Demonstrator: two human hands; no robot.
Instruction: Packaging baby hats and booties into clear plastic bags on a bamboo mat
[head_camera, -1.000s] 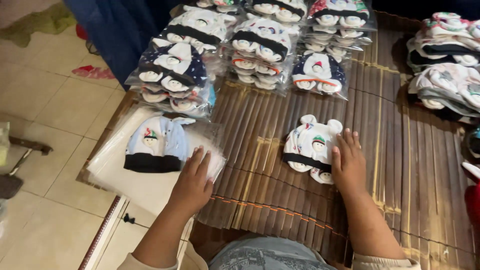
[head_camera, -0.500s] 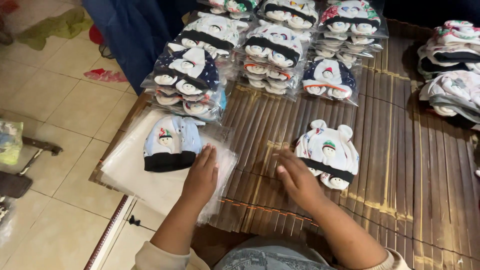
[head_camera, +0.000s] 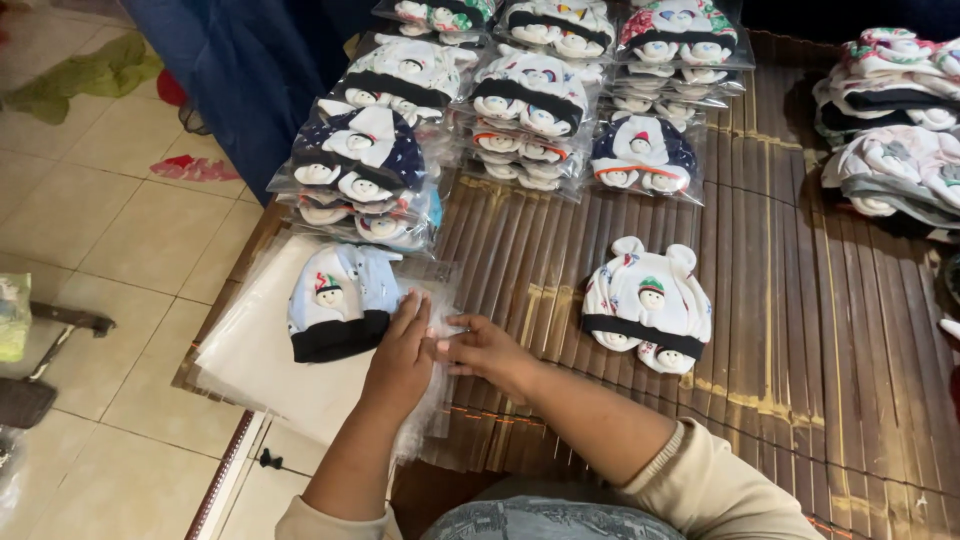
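The left hand (head_camera: 400, 352) lies flat, fingers together and stretched out, pressing on a stack of clear plastic bags (head_camera: 270, 350) at the near left edge of the worktop (head_camera: 800, 350). Its fingertips touch the black band of a light blue baby cap (head_camera: 338, 300) that rests on the stack. The right hand (head_camera: 488, 350) reaches across just beside the left, fingers loosely curled, its fingertips at the bags' right edge; whether it pinches the plastic cannot be told.

To the right, apart from both hands, a white patterned baby cap with two small ears (head_camera: 648, 305) lies loose on the worktop. Beyond the blue cap stand stacks of bagged caps (head_camera: 365, 170) in rows, more of them (head_camera: 530, 115) toward the far edge. Unbagged caps are piled (head_camera: 895, 150) at the far right.

The worktop is covered with a brown slatted bamboo mat. Left of it lies a pale tiled floor (head_camera: 90, 220), with a green cloth (head_camera: 95, 75) on it and dark blue fabric (head_camera: 250, 70) hanging at the worktop's far left corner.
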